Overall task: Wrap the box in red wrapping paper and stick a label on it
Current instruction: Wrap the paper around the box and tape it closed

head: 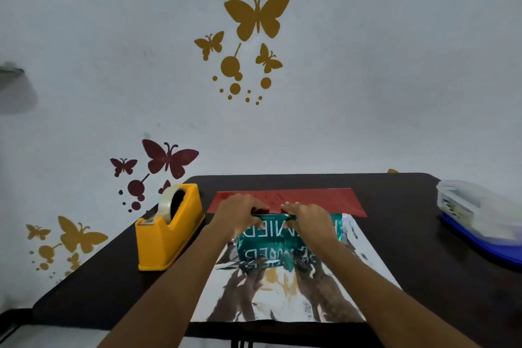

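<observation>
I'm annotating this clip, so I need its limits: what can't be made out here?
Head view:
box lettering: partly covered by the left hand and right hand.
box's far edge: hidden under those hands.
plastic container: cut off by the right edge, contents blurred.

red wrapping paper [310, 200], silver underside; teal box [268, 237], white lettering; yellow tape dispenser [166, 234] left; near-black table [409, 234]; gold and maroon butterfly decals [258, 15], pale wall [395, 65].

box [265, 234] lettering partly hidden, plastic container [466, 206] cut off at right edge, blurred grey shape [14, 87] at left edge
</observation>
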A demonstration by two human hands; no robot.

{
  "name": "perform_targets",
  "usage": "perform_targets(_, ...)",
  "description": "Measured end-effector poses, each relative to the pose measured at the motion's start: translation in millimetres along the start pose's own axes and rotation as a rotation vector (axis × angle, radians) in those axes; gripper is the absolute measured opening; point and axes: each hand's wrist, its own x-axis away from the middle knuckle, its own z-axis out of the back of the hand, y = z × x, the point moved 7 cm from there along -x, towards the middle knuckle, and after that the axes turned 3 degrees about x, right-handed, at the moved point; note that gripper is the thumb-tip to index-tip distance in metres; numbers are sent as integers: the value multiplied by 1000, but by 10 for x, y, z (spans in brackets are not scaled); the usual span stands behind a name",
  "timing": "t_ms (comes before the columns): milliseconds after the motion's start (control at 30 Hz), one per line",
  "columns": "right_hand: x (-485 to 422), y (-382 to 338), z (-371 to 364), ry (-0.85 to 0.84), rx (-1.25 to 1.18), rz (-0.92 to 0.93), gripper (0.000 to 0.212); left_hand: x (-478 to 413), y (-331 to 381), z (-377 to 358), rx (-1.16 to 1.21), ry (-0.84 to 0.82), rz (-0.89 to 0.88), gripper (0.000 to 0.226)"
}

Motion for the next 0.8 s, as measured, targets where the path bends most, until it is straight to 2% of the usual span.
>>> perform_targets(233, 9, 39, 6, 6, -10, 50, 50, -54, 56, 21, 1, -11, 37, 45)
perform_targets(400, -45, 189, -84, 27, 142, 110, 72, -92, 96, 20, -18, -9, 36, 47)
perform_targets(533, -76, 185, -180, -42, 197, 154, 65, -120, 113, 29, -35, -36, 29, 46)
perform_targets(667, -113, 91, -193, -21, 104, 144, 59, -135, 141, 85, -43, -56, 26, 46)
perform_targets(800, -162, 126, -161, 23, -101, 18, 53, -138, 102, 39, 1, -47, 48, 45)
